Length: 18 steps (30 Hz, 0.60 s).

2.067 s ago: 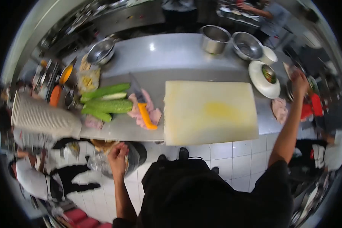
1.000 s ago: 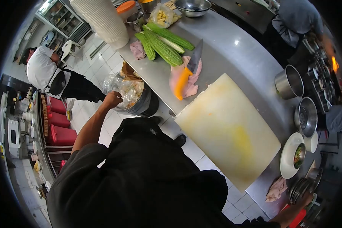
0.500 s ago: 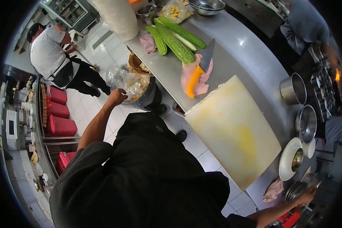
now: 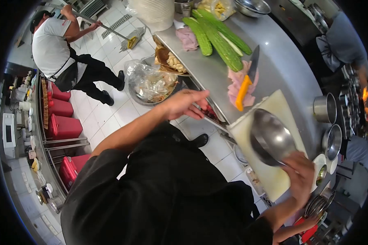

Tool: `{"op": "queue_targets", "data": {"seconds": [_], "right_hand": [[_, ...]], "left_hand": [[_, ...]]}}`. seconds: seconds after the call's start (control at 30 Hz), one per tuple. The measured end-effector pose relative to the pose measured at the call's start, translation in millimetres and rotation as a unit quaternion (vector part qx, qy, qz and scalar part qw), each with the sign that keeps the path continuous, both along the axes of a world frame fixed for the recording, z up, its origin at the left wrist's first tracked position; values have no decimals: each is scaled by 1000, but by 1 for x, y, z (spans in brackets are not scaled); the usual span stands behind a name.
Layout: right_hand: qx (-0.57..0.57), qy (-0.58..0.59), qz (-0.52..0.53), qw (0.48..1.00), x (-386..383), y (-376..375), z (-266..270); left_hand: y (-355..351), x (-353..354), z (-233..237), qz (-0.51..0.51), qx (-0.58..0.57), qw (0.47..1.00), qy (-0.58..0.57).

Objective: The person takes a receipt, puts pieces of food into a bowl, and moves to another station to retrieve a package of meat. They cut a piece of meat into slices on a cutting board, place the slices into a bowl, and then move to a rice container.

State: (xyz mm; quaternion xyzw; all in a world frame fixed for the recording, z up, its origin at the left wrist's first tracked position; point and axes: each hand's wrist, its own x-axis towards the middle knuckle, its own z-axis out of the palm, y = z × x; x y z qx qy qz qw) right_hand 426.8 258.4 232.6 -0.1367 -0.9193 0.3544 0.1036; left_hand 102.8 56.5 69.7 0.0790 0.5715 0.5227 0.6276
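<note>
My right hand (image 4: 299, 174) grips the rim of a metal bowl (image 4: 276, 139), which is tilted over the white cutting board (image 4: 278, 183). What the bowl contains, if anything, does not show. My left hand (image 4: 187, 104) is open, its fingers stretched towards the counter edge, apart from the bowl. Ahead on the counter, an orange-handled knife (image 4: 244, 90) rests on pink cloth (image 4: 235, 83). Beyond it lie several long green gourds (image 4: 221, 43). To the left of my left hand stands a bin (image 4: 141, 98) with a clear plastic liner and scraps.
A person with a mop (image 4: 131, 41) works on the tiled floor at the left. Another person's hand (image 4: 310, 222) is near stacked pans at lower right. Pots (image 4: 325, 108) and a metal bowl (image 4: 332, 141) stand along the right, near a stove flame (image 4: 365, 96).
My left hand has left the bin and come right, towards the counter. My right hand has brought the metal bowl over the cutting board. The person at the left now holds a mop.
</note>
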Motion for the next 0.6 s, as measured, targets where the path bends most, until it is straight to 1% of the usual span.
{"op": "queue_targets", "data": {"seconds": [0.07, 0.13, 0.2, 0.27, 0.33, 0.37, 0.4, 0.47, 0.5, 0.53, 0.57, 0.6], "right_hand": [[-38, -31, 90, 995, -68, -31, -31], [-40, -37, 159, 986, -126, -67, -62], [-43, -53, 201, 977, -176, -104, -85], [-44, -62, 226, 971, -222, -143, -104], [-43, -67, 242, 967, -263, -180, -123], [-62, -77, 273, 957, -280, -190, -135], [-135, -75, 244, 957, -297, -202, -144], [-259, -57, 181, 947, -339, -214, -162], [-343, -57, 107, 932, -357, -215, -180], [-421, -54, 31, 905, -373, -213, -206], [-385, -57, -21, 921, -392, -207, -238], [-349, -62, -75, 932, -413, -199, -268]], "left_hand": [[-23, -12, -3, -11, -12, 996, -90], [-59, -32, -23, 7, -16, 994, -105], [-101, -60, -38, 24, -32, 992, -116], [-147, -87, -60, 46, -60, 995, -61], [-189, -120, -67, 58, -74, 996, -10], [-211, -131, -69, 65, -83, 994, 8], [-228, -143, -70, 98, -75, 992, 4], [-256, -162, -71, 156, -64, 983, 78], [-268, -170, -75, 176, -62, 976, 114], [-278, -175, -79, 196, -60, 967, 152], [-283, -180, -81, 205, -85, 963, 151], [-287, -184, -86, 236, -77, 957, 153]]}}
